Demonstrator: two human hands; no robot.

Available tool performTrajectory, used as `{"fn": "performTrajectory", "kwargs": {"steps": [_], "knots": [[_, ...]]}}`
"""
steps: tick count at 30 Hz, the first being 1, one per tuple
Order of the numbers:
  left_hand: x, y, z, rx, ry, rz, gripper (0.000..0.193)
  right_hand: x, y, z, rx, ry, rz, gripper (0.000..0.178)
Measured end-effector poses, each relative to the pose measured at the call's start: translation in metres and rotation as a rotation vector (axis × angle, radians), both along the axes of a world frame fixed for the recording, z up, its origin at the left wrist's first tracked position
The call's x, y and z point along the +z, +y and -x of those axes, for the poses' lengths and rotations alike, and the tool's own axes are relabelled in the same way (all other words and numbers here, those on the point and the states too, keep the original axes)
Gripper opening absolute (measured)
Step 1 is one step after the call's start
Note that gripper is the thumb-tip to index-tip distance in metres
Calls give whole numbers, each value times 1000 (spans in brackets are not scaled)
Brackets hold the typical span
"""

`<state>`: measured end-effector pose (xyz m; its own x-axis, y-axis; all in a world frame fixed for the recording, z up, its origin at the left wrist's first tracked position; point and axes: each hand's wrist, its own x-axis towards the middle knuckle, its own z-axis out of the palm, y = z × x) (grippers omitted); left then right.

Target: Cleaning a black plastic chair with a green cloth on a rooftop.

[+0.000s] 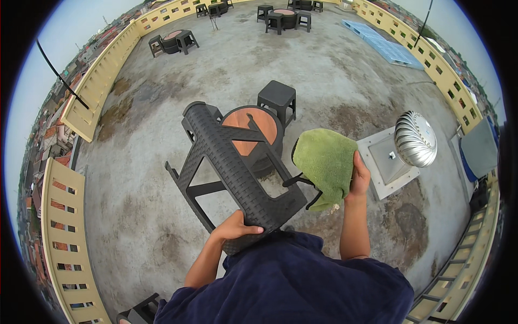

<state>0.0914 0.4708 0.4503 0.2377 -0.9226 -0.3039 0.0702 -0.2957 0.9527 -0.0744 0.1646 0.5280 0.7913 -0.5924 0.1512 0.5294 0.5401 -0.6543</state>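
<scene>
Rooftop, concrete floor [334, 70], head view looking down. Left hand [233, 227] holds a dark plastic stool [232, 162] lifted off the floor and tipped on its side; grip is closed over the seat edge nearest the body, thumb on top, other fingers hidden under the rim. Stool legs point away and to the right. Right hand [359, 175] holds a green cloth [325, 162]; grip is wrapped around the cloth's right edge, cloth draped over one stool leg and pressed against it. Stool hangs in front of the chest, above a round desk with an orange top [249, 121], which it partly hides. A second dark stool [278, 100] stands just beside that desk, on its far side. To the right, well apart, a shiny metal roof ventilator [415, 139] sits on a pale square base. Further desks and stools stand at the far end; yellow parapet wall [102, 75] rings the roof.
</scene>
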Motion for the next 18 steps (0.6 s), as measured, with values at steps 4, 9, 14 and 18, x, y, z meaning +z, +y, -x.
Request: {"fn": "performTrajectory", "kwargs": {"steps": [4, 9, 14, 18], "knots": [[13, -20, -23, 287, 164, -71, 53, 28, -15, 23, 66, -420, 439, 50], [7, -27, -40, 533, 354, 10, 35, 34, 16, 20, -10, -273, 3, 33], [12, -31, -46, 685, 346, 208, 31, 42, 57, -22, 426, -15, 505, 30], [33, -44, -47, 778, 444, 334, 22, 46, 59, -36, 661, 170, 668, 30]]}}
